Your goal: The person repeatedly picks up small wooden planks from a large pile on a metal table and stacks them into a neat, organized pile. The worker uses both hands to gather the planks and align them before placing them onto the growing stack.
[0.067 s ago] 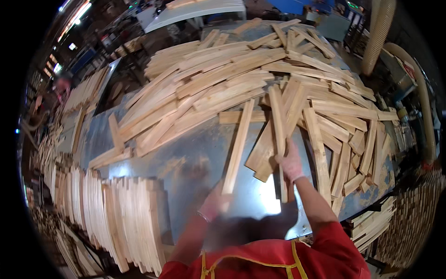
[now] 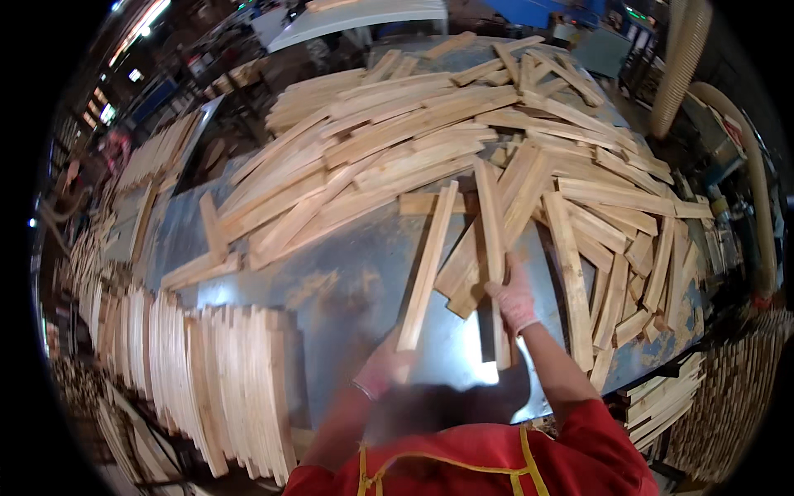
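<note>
My left hand (image 2: 385, 362), in a pale pinkish glove, is closed on the near end of a long narrow wooden strip (image 2: 429, 264) that points away from me over the metal table (image 2: 331, 322). To its right, my right hand (image 2: 513, 298), gloved too, grips another wooden strip (image 2: 493, 227) around its lower half, with the fingers partly hidden behind it. Beside that strip, wider boards (image 2: 463, 269) lie slanted on the tabletop. A longer board (image 2: 568, 281) rests to the right of my right hand.
A large loose heap of wooden strips (image 2: 413, 116) covers the table's far side and right. At the lower left stands a row of upright strips (image 2: 240, 380). Stacked strips (image 2: 728, 397) sit at the lower right, below a ribbed hose (image 2: 680, 66). A person (image 2: 118, 149) is at the far left.
The right-hand strip's far end has shifted slightly left, and the right hand has moved a little left. The whole view has turned slightly; both hands keep their holds.
</note>
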Available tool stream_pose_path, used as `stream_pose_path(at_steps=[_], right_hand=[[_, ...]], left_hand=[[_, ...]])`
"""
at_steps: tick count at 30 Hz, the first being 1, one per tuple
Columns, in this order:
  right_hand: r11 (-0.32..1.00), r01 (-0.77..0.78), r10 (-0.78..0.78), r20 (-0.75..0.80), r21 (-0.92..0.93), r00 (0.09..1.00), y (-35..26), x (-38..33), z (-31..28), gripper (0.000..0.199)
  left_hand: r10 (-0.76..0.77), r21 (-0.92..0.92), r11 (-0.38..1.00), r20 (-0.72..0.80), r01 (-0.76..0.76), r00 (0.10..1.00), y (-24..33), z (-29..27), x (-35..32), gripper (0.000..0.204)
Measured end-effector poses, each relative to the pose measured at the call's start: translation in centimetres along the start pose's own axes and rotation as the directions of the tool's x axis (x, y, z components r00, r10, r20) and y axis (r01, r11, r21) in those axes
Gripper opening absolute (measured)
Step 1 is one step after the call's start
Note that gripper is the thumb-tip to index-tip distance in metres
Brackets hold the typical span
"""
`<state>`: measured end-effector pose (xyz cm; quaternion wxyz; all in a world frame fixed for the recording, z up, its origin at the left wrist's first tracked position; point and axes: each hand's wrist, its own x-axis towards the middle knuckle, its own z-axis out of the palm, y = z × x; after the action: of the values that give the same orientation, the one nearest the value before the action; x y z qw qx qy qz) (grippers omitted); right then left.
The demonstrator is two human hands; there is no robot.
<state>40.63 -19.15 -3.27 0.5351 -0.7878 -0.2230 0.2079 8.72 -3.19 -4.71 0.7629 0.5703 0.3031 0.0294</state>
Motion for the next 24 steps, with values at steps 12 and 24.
stream_pose_path(at_steps=[12, 24], right_hand=[[0.861, 0.141, 0.362, 0.783, -0.489, 0.505, -8.2, -26.1, 28.6, 0.081], [0.948, 0.307, -0.172, 0.687, -0.079, 0.707, -12.8, -13.9, 21.8, 0.041]], left_hand=[[-0.193, 0.536, 0.710, -0.477, 0.457, 0.858, -0.8, -5.6, -32.1, 0.083], [0.481, 0.768, 0.026, -0.571, 0.640, 0.666, -8.0, -12.8, -28.6, 0.097]])
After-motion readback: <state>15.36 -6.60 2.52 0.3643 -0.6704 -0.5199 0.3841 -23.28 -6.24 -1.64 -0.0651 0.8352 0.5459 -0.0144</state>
